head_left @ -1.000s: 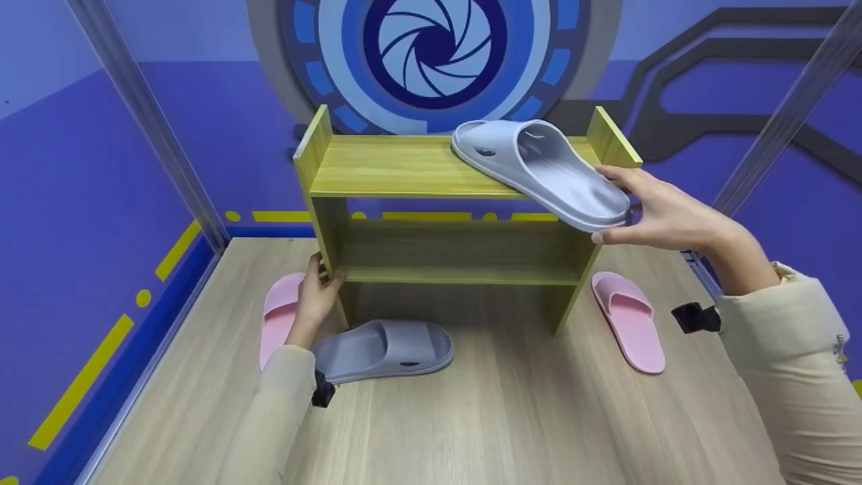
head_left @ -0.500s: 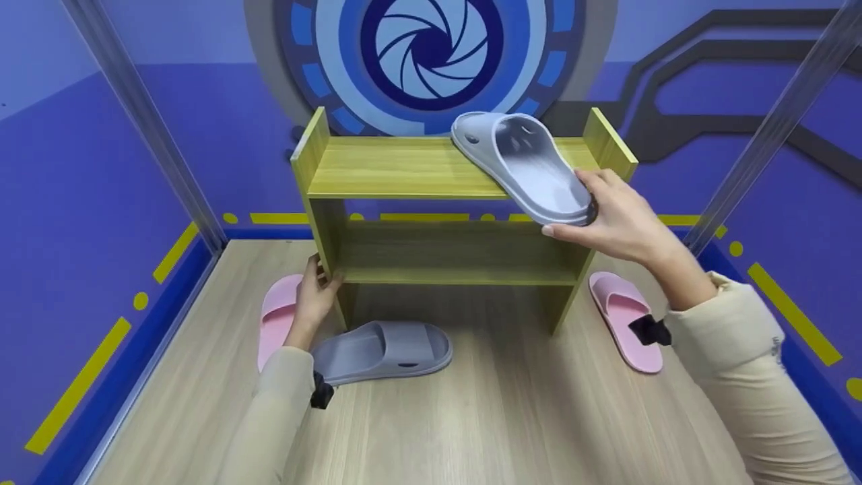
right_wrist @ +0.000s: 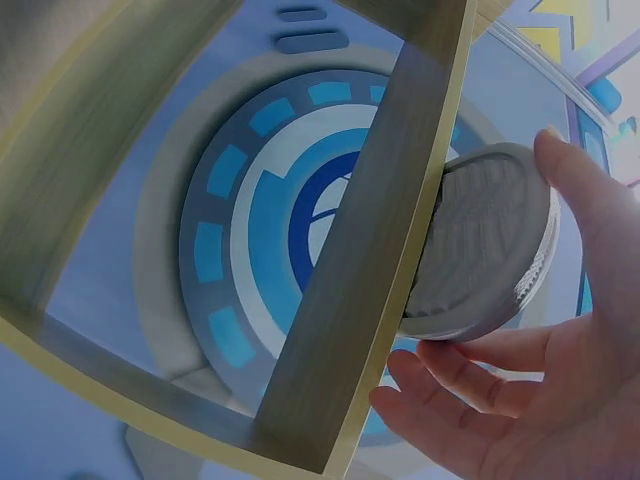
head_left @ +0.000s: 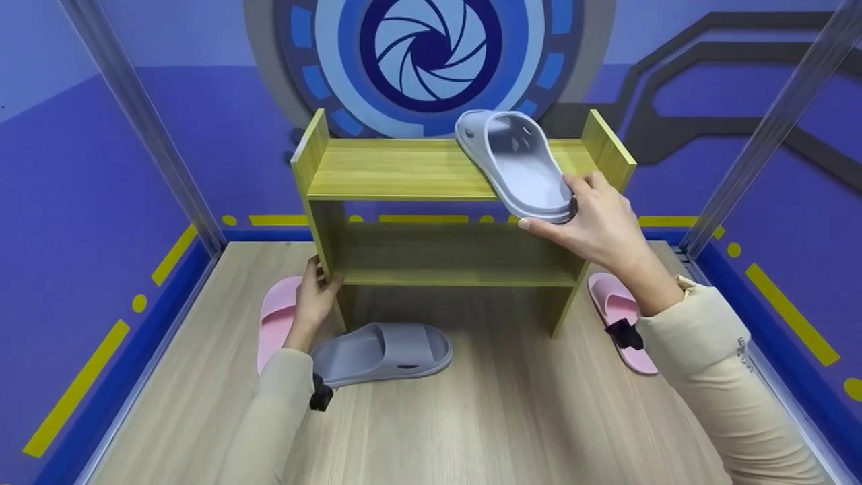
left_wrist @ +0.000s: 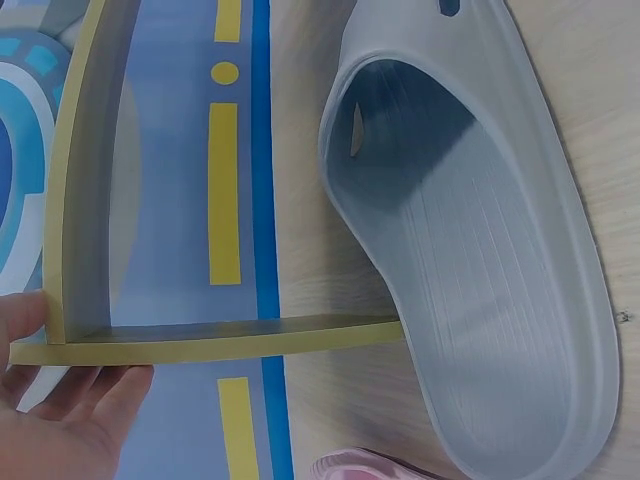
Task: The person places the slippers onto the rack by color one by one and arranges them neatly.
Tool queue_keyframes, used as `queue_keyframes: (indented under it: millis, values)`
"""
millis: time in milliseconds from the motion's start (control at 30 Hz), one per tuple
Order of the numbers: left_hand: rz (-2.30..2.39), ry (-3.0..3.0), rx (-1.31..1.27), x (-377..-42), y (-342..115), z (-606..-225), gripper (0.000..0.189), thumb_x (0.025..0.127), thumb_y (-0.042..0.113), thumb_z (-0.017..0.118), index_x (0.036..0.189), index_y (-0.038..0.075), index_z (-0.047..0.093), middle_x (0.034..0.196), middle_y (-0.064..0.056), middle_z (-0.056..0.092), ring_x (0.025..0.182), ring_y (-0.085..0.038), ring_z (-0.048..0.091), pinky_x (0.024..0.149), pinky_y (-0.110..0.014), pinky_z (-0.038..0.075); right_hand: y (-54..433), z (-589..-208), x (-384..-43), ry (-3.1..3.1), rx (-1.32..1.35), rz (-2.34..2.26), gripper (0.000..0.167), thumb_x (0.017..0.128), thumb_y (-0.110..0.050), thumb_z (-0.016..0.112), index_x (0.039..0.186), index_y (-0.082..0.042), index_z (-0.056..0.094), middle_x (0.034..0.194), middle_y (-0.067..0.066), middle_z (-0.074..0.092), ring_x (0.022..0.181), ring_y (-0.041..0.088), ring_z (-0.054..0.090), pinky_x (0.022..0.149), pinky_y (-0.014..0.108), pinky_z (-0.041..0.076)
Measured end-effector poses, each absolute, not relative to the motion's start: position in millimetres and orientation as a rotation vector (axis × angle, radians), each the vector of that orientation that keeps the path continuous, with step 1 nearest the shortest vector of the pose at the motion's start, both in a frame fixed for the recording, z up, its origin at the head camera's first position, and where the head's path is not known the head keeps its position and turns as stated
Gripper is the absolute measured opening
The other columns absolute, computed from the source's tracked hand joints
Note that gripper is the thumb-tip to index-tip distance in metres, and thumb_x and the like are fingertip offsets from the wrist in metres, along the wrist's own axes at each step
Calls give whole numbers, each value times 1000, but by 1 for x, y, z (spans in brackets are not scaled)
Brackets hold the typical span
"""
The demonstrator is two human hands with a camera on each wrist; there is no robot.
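My right hand (head_left: 603,225) pinches the heel of a grey slipper (head_left: 532,178), its thumb on the near side and its fingers on the far side. The slipper lies over the right part of the wooden shoe rack's (head_left: 387,168) top board, toe toward the back and heel past the front edge. In the right wrist view the ribbed sole (right_wrist: 485,240) shows by the board's edge. My left hand (head_left: 314,300) grips the rack's left side panel at the middle board. Another grey slipper (head_left: 384,351) rests on the tabletop beside my left wrist.
A pink slipper (head_left: 276,323) lies left of the rack, partly behind my left arm. Another pink slipper (head_left: 613,296) lies on the right, partly covered by the right wrist's black camera mount (head_left: 625,335). Blue-purple walls (head_left: 74,202) enclose the wooden tabletop (head_left: 471,431).
My right hand has moved left with the grey slipper, whose heel swung left so that it points more toward the back. The left hand has stayed on the rack.
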State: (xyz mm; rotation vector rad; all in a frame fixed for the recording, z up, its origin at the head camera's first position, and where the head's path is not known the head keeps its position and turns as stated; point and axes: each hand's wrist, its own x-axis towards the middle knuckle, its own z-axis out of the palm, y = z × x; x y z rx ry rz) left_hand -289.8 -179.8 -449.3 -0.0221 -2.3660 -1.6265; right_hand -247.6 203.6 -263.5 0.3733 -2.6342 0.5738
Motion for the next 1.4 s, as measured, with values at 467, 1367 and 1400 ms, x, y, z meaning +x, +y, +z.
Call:
queue_keyframes:
  millis: [467,1367,1400]
  values:
    - [-1615,-2340,-20,-291,-180,-452,49,86,4,55,128,-2,32,123,-29,41,108,-41,44,87,-46,39,197,-266,-248,-2600,472,694,75,69,-52,66,120,1,50,92,12,43,76,26,42,60,35,33]
    - [-1613,-2340,-28,-290,-179,-450,48,86,3,53,128,-3,31,120,-31,42,108,-42,44,86,-46,40,187,-275,-259,-2508,463,793,77,66,-50,70,120,1,51,90,11,44,87,24,51,71,37,39]
    - [-1611,-2340,-29,-290,-178,-450,48,86,3,53,128,-3,31,120,-31,42,108,-42,44,87,-47,39,187,-275,-259,-2509,462,793,77,66,-51,69,120,1,51,90,11,44,87,24,51,70,37,39]
